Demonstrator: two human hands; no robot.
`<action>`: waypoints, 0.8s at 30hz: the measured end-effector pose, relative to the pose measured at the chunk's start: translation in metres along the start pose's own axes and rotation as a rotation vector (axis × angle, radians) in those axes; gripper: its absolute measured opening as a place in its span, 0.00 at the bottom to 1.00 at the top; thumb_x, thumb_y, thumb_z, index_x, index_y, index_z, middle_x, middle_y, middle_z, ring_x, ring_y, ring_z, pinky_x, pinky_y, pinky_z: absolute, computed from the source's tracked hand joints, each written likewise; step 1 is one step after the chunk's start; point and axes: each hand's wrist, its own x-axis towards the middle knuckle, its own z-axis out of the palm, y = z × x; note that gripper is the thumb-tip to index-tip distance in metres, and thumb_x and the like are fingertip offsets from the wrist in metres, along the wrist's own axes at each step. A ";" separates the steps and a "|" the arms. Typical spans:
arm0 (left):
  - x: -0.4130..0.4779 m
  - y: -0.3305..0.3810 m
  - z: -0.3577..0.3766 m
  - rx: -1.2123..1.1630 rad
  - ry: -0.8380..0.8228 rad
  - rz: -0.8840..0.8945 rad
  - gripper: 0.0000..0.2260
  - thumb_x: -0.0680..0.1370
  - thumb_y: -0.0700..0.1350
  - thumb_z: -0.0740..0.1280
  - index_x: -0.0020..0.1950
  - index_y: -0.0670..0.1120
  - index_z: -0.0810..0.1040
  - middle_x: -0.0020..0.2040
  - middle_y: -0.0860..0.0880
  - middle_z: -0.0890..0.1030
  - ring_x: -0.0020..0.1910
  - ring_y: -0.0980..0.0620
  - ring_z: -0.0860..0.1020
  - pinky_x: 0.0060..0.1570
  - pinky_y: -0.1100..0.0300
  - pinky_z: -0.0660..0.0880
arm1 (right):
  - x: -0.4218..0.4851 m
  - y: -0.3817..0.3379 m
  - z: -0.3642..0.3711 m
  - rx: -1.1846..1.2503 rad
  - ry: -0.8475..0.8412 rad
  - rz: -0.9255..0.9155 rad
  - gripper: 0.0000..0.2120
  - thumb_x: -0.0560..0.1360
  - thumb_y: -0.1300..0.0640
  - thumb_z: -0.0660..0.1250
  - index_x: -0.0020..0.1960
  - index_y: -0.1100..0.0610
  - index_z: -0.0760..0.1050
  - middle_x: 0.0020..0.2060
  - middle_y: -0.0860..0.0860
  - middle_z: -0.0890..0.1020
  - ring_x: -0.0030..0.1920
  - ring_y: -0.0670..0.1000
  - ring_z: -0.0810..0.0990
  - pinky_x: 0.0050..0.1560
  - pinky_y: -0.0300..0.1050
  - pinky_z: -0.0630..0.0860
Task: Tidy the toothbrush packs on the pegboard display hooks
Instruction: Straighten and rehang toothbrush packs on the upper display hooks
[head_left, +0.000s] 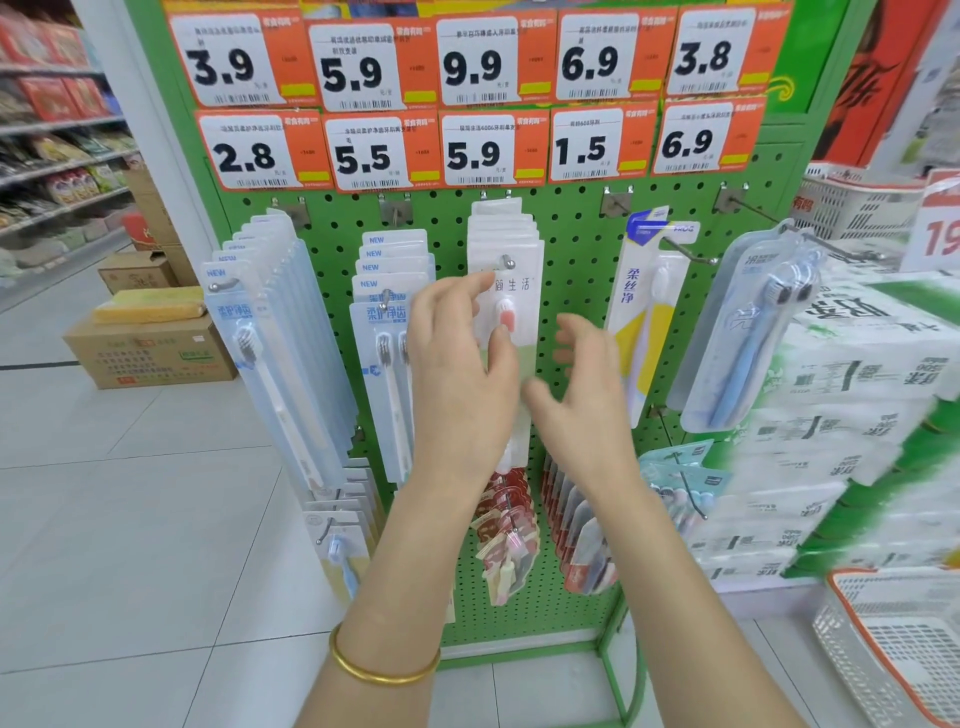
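Left wrist: gold bangle (384, 662), nearest the camera; the forearm reaches up toward the board.
Left hand (460, 364): fingers relaxed and lightly bent, tips resting on the front middle pack; no clear pinch seen. Judged to be steadying the pack so it hangs square.
Right hand (584, 400): blurred, fingers spread and half curled, holding nothing; just right of the left hand, clear of any pack. Probably poised to take the pack's right edge.
Front middle pack (514, 291): task item. White card, pink brush head, green lower part; under the left fingertips, lower half hidden behind that hand.
Middle stack (501, 228): more of the same pack, stepped upward behind the front one, just above the left hand.
Hook (507, 261): metal tip shows through the front pack's hole, just above the left fingertips. Pack sits near the tip, so judged liable to slip off if pulled forward.
Twin-brush packs (389, 296): just left of the left hand, partly hidden by it; headers evenly stepped.
Long clear packs (275, 322): further left, fanned out.
Yellow pack (641, 322): just right of the right hand, hanging tilted; likely needs straightening.
Blue twin pack (748, 332): well right, also tilted.
Red packs (506, 514): below both hands, crowded.
Pegboard (571, 249): green, behind all packs.
Price tags (472, 150): two rows above the hands.
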 end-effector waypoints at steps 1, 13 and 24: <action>0.001 0.002 0.000 -0.003 0.004 0.005 0.15 0.78 0.37 0.63 0.65 0.47 0.73 0.59 0.53 0.68 0.60 0.56 0.71 0.61 0.51 0.71 | 0.007 -0.002 -0.005 0.037 0.041 -0.008 0.27 0.73 0.58 0.60 0.71 0.60 0.63 0.60 0.52 0.69 0.62 0.52 0.70 0.63 0.46 0.68; 0.008 0.015 -0.003 0.018 0.018 -0.022 0.17 0.77 0.35 0.61 0.63 0.49 0.73 0.58 0.56 0.66 0.57 0.58 0.71 0.59 0.55 0.72 | 0.140 -0.023 0.007 0.305 0.031 0.078 0.18 0.81 0.66 0.52 0.67 0.60 0.71 0.65 0.53 0.74 0.67 0.50 0.70 0.69 0.47 0.66; 0.010 0.012 0.000 0.030 0.022 -0.002 0.16 0.77 0.35 0.62 0.62 0.49 0.73 0.59 0.54 0.68 0.55 0.60 0.71 0.57 0.53 0.73 | 0.162 -0.019 0.016 0.264 0.056 0.140 0.05 0.76 0.63 0.64 0.47 0.55 0.76 0.40 0.45 0.78 0.43 0.45 0.76 0.50 0.42 0.74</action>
